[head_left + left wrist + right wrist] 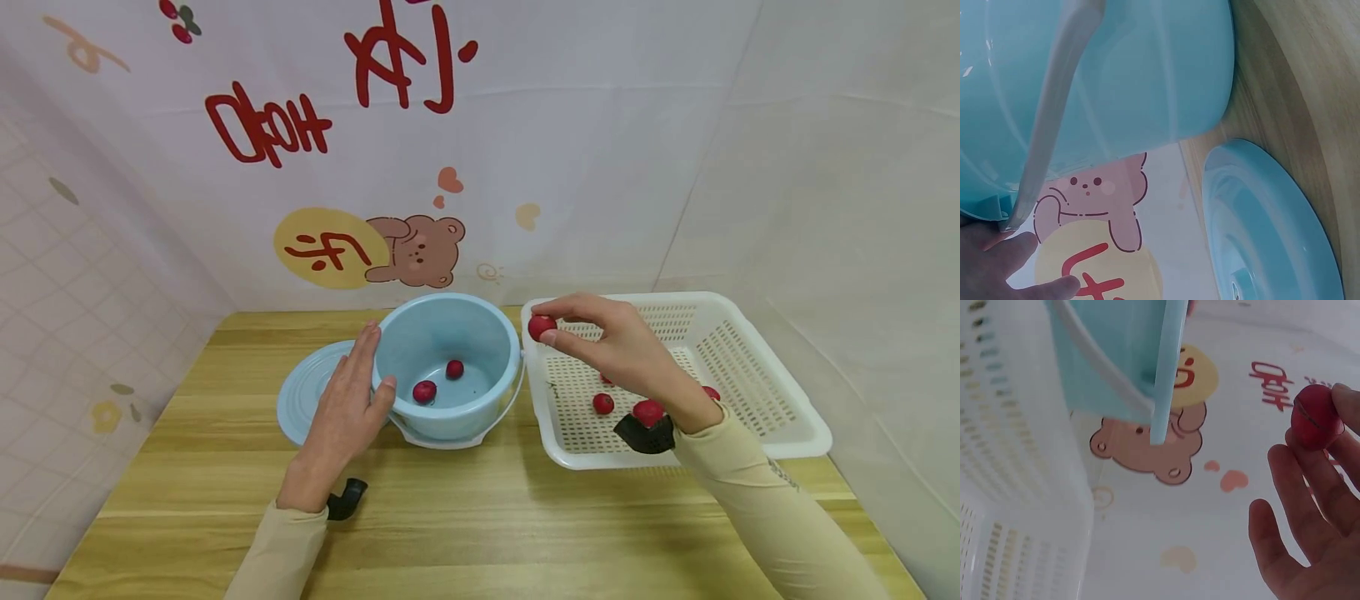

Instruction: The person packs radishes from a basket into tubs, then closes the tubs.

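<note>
Between thumb and fingertips, my right hand (611, 340) pinches a small round red radish (542, 327) above the left edge of the white plastic basket (551, 446). The right wrist view shows a dark line across this radish (1315, 419). Fingers extended, my left hand (348, 408) rests against the left rim of the light blue bucket (450, 423). Two radishes lie on the bucket's floor, one nearer the front (424, 392). Several more, including a small radish (603, 403), lie in the basket, partly hidden by my right hand and wrist.
A round blue lid (296, 404) lies on the wooden table (450, 517) left of the bucket, partly behind my left hand. The bucket's pale handle (512, 407) hangs on the side facing the basket. A printed white cloth (600, 167) stands behind the table.
</note>
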Demonstrator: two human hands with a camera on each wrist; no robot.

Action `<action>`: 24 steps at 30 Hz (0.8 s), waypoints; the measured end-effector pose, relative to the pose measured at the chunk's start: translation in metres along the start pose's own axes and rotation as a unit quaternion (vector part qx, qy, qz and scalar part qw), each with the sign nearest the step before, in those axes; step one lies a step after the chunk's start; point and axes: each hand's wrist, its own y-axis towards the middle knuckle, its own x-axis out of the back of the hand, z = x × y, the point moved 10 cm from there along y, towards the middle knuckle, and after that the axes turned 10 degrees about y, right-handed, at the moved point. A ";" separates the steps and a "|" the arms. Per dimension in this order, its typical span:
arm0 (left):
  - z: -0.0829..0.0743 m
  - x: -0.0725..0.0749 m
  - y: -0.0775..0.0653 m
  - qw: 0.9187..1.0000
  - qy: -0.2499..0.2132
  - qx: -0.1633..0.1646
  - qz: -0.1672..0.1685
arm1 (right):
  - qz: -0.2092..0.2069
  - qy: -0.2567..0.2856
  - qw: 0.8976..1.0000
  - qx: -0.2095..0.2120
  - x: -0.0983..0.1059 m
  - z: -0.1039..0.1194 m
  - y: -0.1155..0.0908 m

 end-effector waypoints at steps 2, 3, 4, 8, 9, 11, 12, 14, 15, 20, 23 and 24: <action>0.000 0.000 0.000 1.000 0.000 -0.002 -0.002 | 0.001 0.007 1.000 0.009 -0.008 0.005 0.003; -0.001 0.000 0.000 1.000 -0.001 -0.002 -0.002 | 0.002 0.011 1.000 0.012 -0.011 0.007 0.004; -0.001 0.000 0.000 1.000 -0.001 -0.003 -0.003 | 0.003 0.013 1.000 0.015 -0.015 0.009 0.006; -0.002 0.001 -0.001 1.000 -0.002 -0.001 -0.001 | 0.004 0.020 1.000 0.021 -0.029 0.015 0.010; -0.002 0.001 -0.001 1.000 -0.003 0.000 -0.001 | 0.002 0.023 0.999 0.024 -0.032 0.017 0.011; -0.002 0.001 -0.001 1.000 -0.004 0.002 0.001 | 0.001 0.028 0.999 0.033 -0.039 0.019 0.013; -0.001 0.001 -0.001 1.000 -0.004 0.004 0.002 | -0.001 0.028 0.999 0.039 -0.043 0.019 0.014; -0.001 0.001 -0.002 1.000 -0.005 0.007 0.004 | -0.001 0.031 0.998 0.052 -0.050 0.022 0.015; -0.001 0.000 -0.002 1.000 -0.004 0.008 0.005 | -0.001 0.033 0.998 0.060 -0.054 0.022 0.015; 0.000 0.000 -0.001 1.000 -0.003 0.011 0.007 | 0.004 0.030 0.996 0.085 -0.070 0.023 0.017; -0.001 0.000 -0.001 1.000 -0.003 0.011 0.007 | 0.010 0.027 0.995 0.099 -0.080 0.023 0.017; -0.001 0.000 -0.001 1.000 -0.002 0.011 0.007 | 0.014 0.026 0.994 0.102 -0.083 0.022 0.017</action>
